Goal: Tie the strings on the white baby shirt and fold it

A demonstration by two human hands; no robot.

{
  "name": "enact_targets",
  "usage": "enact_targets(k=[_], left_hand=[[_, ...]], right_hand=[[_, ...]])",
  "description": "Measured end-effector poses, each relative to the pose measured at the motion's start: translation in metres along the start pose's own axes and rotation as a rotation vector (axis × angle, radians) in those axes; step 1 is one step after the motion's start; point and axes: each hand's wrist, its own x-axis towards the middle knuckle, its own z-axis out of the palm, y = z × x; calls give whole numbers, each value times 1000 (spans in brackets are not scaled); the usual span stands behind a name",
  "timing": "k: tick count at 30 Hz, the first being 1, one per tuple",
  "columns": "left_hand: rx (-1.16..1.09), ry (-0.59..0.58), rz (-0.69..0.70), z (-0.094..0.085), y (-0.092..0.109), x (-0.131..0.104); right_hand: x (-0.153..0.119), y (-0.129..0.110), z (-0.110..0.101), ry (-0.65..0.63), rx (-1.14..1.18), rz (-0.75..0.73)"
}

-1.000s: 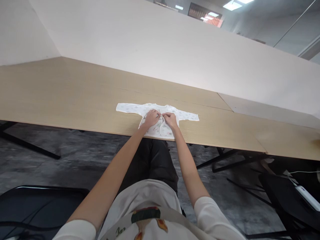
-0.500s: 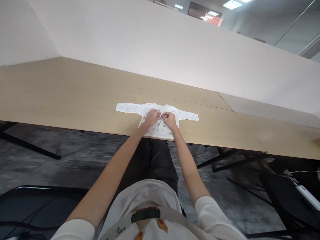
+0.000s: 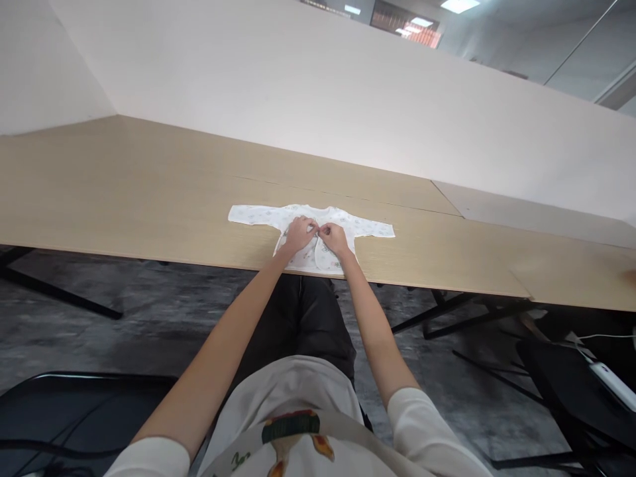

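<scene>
A small white long-sleeved garment (image 3: 318, 261) with a faint print lies flat on the wooden table, its sleeves spread to both sides and its hem at the front edge. My left hand (image 3: 301, 233) rests on its chest, fingers bent and closed at the middle opening. Just beside it, my right hand (image 3: 334, 237) pinches the cloth edge at the same opening. The fingertips of both hands nearly meet. Any fastener between them is too small to make out.
The wooden table (image 3: 149, 179) runs across the view against a white partition (image 3: 278, 86). A black chair (image 3: 84, 411) stands at lower left. At lower right, another dark chair (image 3: 551, 371) holds a white device (image 3: 613, 384).
The fingertips of both hands have come slightly closer together at the garment's middle. The garment lies as before, and the view has shifted a little.
</scene>
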Motion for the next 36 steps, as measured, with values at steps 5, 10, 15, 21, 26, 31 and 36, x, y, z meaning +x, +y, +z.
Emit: enact_targets(k=[5,10,15,21,26,31,36], left_hand=[[42,3,-25,1,0,-1],[84,3,-81,4,-1,-2],[76,25,-33,-2,4,-4],[157,-131,86,-7,13,-8],[218,-219,101,-19,8,-16],[213,-226,130,-33,10,-34],[105,-222,94,-26,17,-43]], right_hand=[[0,-1,0,0,57,45],[2,-1,1,38,89,88],[1,1,-1,85,57,85],[-1,-2,-1,23,-107,2],[-9,-15,-8,-24,-372,-39],[-39,-29,-11,10,-347,-32],[-56,-32,-1,42,-200,62]])
